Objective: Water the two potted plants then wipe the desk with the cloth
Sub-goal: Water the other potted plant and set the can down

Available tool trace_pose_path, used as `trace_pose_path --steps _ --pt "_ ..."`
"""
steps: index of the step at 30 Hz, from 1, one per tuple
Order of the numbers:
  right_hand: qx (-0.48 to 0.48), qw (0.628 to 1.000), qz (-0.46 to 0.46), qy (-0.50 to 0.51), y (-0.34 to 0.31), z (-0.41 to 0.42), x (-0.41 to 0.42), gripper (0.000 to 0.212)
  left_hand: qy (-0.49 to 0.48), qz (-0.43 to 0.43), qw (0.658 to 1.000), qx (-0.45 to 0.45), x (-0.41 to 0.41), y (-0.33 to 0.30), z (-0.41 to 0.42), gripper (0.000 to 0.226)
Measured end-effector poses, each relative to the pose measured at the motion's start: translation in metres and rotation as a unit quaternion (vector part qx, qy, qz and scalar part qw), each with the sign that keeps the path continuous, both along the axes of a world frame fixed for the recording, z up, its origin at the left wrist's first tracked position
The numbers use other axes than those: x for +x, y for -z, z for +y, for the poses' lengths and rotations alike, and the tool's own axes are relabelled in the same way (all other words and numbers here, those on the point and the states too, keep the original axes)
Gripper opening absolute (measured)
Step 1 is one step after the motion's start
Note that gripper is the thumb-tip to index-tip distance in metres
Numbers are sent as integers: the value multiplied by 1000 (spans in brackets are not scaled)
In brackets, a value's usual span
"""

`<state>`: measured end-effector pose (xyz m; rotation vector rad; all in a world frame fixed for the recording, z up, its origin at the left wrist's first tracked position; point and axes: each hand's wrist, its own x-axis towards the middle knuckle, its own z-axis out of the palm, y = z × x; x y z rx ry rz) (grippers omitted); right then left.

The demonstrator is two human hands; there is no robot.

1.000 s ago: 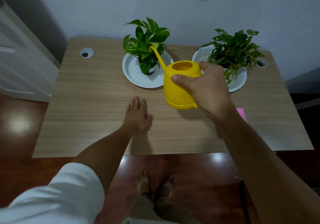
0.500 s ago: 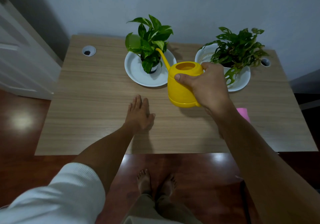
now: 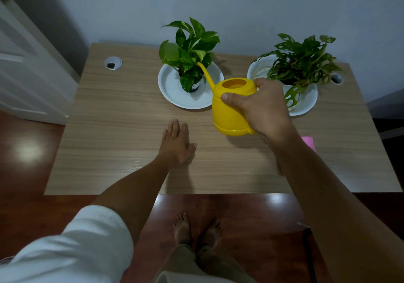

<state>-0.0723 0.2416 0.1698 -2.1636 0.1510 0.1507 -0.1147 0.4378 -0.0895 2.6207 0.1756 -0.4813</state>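
No writing can be read anywhere; the small dark pot of the left plant [image 3: 189,48] seems to carry a pale label, too small to make out. That plant, with broad variegated leaves, stands in a white saucer [image 3: 172,90] near the desk's [image 3: 122,129] far edge, about midway along it. The second plant [image 3: 301,61], with holed, finer leaves, sits in another white dish [image 3: 306,102] toward the far right corner, its pot hidden by foliage. The right hand [image 3: 264,110] is closed around the handle side of a yellow watering can [image 3: 229,112], thumb pressed on its body, holding it between the two saucers with its thin spout reaching among the left plant's leaves. The can's round top opening shows only yellow inside; whether it holds water cannot be told. The left hand [image 3: 177,145] lies flat and open on the desk toward its near edge, holding nothing. A pink cloth [image 3: 309,142] peeks out beside the right forearm, toward the desk's right edge.
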Motion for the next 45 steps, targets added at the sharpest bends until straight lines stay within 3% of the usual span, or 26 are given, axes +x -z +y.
trace_pose_path --steps 9,13,23,26,36,45 --pt "-15 1000 -12 10 -4 0 1 46 2 1 1000 3 0 0 1 88" --pt "-16 1000 -5 1 -7 2 -2 56 1 0 1000 0 0 0 1 89" --pt "-25 1000 12 -12 -9 -1 -5 49 1 8 1000 0 1 -3 0 88" --pt "-20 1000 2 -5 -7 -5 -5 43 2 12 1000 5 1 -3 -1 89" --pt "23 999 -21 9 2 -17 -7 54 -7 7 1000 12 2 -3 -1 88" --pt "98 994 -41 -15 34 -63 -24 32 -29 10 999 12 -1 -6 -37 90"
